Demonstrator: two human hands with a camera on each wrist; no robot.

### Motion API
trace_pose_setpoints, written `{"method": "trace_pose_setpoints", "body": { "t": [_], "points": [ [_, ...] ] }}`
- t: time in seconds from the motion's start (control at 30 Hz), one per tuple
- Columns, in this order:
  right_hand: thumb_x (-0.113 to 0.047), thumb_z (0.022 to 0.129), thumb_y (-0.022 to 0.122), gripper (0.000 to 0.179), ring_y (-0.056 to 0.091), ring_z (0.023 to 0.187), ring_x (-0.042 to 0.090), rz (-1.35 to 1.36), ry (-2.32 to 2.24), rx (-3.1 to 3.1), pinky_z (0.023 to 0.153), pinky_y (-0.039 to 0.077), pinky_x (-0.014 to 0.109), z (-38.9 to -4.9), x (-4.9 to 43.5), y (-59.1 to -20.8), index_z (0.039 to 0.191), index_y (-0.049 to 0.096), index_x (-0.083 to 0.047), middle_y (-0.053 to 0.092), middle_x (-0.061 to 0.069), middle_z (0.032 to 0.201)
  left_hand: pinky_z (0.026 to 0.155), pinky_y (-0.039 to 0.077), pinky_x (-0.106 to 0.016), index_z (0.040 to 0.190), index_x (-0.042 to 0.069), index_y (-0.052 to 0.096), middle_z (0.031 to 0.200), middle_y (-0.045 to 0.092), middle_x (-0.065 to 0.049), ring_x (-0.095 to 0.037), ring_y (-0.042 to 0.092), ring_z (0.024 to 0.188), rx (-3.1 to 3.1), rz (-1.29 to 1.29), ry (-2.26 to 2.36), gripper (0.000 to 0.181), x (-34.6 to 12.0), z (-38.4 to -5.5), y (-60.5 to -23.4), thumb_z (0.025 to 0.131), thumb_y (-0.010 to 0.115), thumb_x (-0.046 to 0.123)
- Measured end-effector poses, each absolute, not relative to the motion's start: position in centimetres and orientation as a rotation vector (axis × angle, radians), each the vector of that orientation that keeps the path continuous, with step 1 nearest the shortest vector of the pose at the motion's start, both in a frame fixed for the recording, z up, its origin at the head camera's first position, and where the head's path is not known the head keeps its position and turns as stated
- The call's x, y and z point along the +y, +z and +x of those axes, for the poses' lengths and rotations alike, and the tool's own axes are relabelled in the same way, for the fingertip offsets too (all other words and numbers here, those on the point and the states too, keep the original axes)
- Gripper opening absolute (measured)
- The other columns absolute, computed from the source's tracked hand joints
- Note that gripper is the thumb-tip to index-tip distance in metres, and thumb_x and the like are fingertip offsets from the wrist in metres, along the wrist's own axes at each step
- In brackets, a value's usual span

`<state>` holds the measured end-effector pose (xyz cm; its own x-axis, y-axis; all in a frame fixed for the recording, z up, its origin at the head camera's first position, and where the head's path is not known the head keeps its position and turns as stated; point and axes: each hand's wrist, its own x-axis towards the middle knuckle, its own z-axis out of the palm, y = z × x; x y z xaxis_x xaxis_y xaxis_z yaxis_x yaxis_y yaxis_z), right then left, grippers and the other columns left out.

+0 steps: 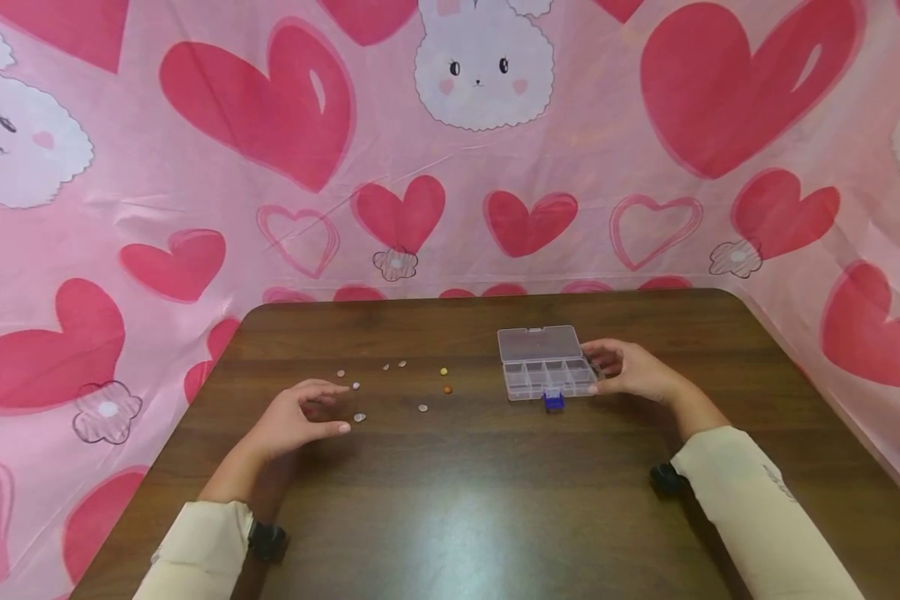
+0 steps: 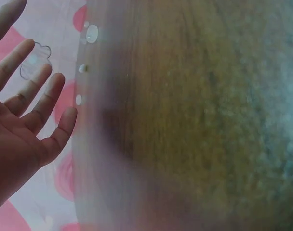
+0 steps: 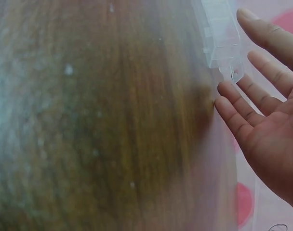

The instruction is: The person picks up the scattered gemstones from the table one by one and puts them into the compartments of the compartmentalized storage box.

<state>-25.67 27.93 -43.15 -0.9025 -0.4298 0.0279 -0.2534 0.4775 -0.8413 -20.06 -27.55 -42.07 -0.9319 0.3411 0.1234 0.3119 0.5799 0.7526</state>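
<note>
A clear plastic compartment box (image 1: 546,379) lies on the table with its lid (image 1: 540,343) raised at the back and a blue clasp piece (image 1: 553,402) at its front. At its right end is my right hand (image 1: 633,371), thumb by the front corner and relaxed fingers beside the end wall. The right wrist view shows those fingers (image 3: 238,118) spread near the box's end (image 3: 221,48). My left hand (image 1: 292,417) hovers with loose, parted fingers beside small pale pieces, among them a white one (image 1: 356,386) near the index fingertip and a flat one (image 1: 360,417) by the thumb.
Farther right lie a yellow piece (image 1: 444,372), an orange piece (image 1: 447,390) and a pale piece (image 1: 423,408). More pale bits (image 1: 387,367) sit toward the back of the brown wooden table (image 1: 450,500). A pink cloth with hearts (image 1: 457,150) hangs behind the table.
</note>
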Motion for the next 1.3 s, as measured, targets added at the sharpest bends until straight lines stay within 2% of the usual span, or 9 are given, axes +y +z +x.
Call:
{"method": "trace_pose_setpoints", "body": {
  "t": [0.17,0.3,0.93,1.1,1.3],
  "points": [
    [-0.010,0.076,0.084,0.068,0.056,0.107,0.035,-0.537,-1.427,2.494,0.088,0.050,0.033,-25.8,27.8,-43.2,0.133,0.050,0.008,0.057,0.025,0.126,0.086,0.053,-0.048,0.122,0.003,0.067,0.119,0.061,-0.015,-0.033,0.061,0.103,2.734,0.566,1.332,0.056,-27.5,-20.2,-42.0,0.073,0.088,0.020],
    [-0.010,0.078,0.082,0.067,0.057,0.106,0.034,-0.502,-1.431,2.465,0.085,0.050,0.027,-25.8,27.8,-43.1,0.133,0.050,0.009,0.058,0.026,0.124,0.086,0.052,-0.049,0.122,0.003,0.067,0.119,0.061,-0.015,-0.034,0.061,0.103,2.724,0.562,1.339,0.057,-27.3,-20.3,-41.9,0.073,0.087,0.020],
    [-0.006,0.073,0.085,0.074,0.058,0.098,0.029,-0.514,-1.366,2.467,0.079,0.051,0.026,-25.9,27.7,-43.5,0.134,0.048,0.012,0.061,0.024,0.114,0.084,0.053,-0.047,0.124,0.005,0.066,0.120,0.061,-0.012,-0.032,0.062,0.104,2.737,0.550,1.313,0.058,-27.2,-20.4,-42.3,0.072,0.088,0.021],
    [-0.008,0.073,0.086,0.072,0.057,0.095,0.028,-0.509,-1.354,2.471,0.077,0.050,0.025,-25.8,27.6,-43.5,0.131,0.049,0.012,0.062,0.022,0.111,0.080,0.054,-0.044,0.118,0.002,0.068,0.115,0.064,-0.013,-0.030,0.063,0.100,2.741,0.568,1.307,0.053,-27.1,-20.4,-42.7,0.072,0.088,0.021],
    [-0.011,0.074,0.086,0.071,0.058,0.096,0.030,-0.508,-1.331,2.491,0.078,0.051,0.026,-25.6,27.5,-43.7,0.131,0.050,0.010,0.062,0.021,0.111,0.077,0.054,-0.037,0.110,0.004,0.072,0.105,0.069,-0.006,-0.023,0.064,0.093,2.776,0.594,1.235,0.044,-27.1,-20.4,-43.2,0.072,0.088,0.020]
  ]
}}
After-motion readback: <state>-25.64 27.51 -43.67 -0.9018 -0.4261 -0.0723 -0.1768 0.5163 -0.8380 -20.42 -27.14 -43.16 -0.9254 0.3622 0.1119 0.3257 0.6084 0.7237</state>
